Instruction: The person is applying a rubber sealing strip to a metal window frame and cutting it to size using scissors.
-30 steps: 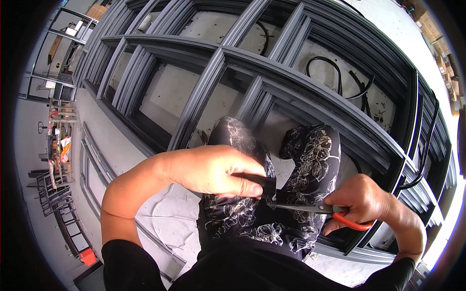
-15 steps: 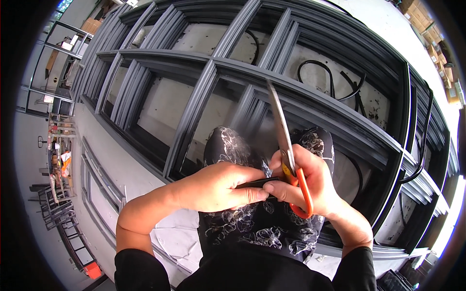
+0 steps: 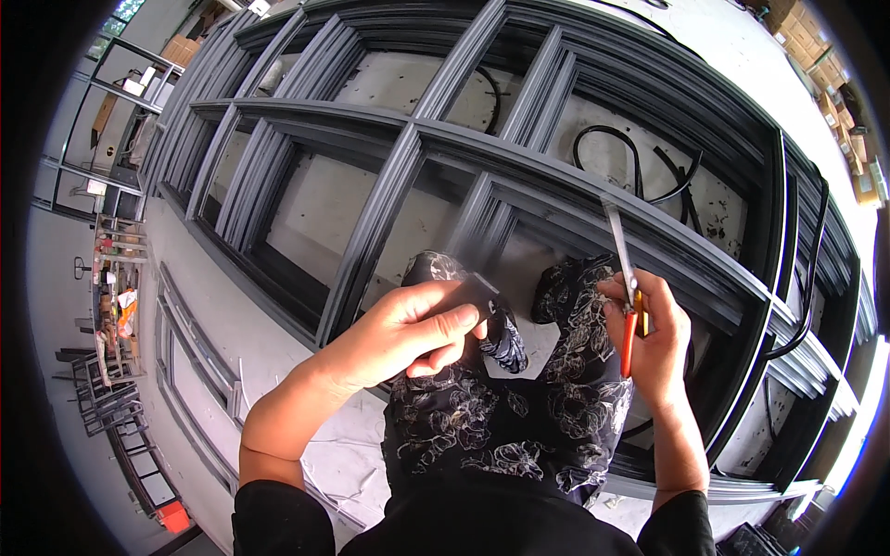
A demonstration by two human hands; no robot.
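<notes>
My left hand is closed, thumb on top, around a small flat black piece whose far end sticks out past the fingers. What it is made of, I cannot tell. My right hand grips a pair of scissors by the red-orange handles, the long metal blade pointing up and away over the dark grey frames. The hands are well apart, above my lap in black patterned trousers. Most of the lower part of the handles is visible beside the right palm.
Stacked frames surround my legs and stretch to both sides. Black flexible strips lie inside the frame openings, and another black strip hangs over the right-hand bars. Cardboard boxes stand at far right; a cluttered rack is at far left.
My hands have moved apart: the right hand with the scissors went right, and the left hand lifted and turned the black piece upward. Earlier the hands met at the black piece.
</notes>
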